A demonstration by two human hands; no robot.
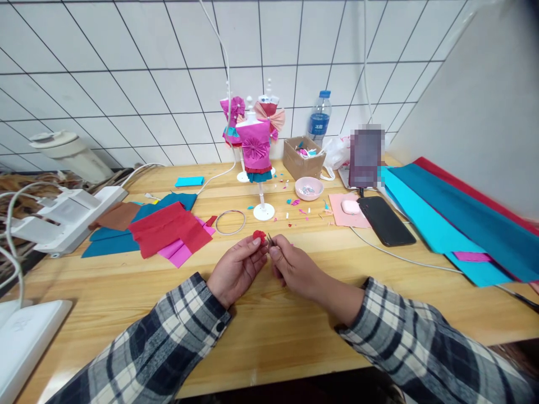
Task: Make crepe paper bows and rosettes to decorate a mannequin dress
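Between the thumb and fingers of my left hand [241, 269] is a small red crepe-paper rosette [259, 235]. My right hand [297, 268] is closed around a small pointed metal tool [270, 240], whose dark tips reach the rosette's right edge. Most of the tool is hidden in the fist, so I cannot tell if it is scissors or tweezers. Both hands meet low over the wooden table [252, 348]. Just beyond them stands a mini dress form [254, 140] in pink paper with a fan-shaped bow and a red and teal frill.
More dressed forms [232, 112] stand behind. A wire ring [230, 222] and red paper [170, 230] lie left. Paper scraps surround a pink bowl [309, 188] near a cardboard box [304, 160]. Rightward are a black phone [387, 220], a cable and long paper sheets [446, 207]; a power strip [80, 219] sits far left.
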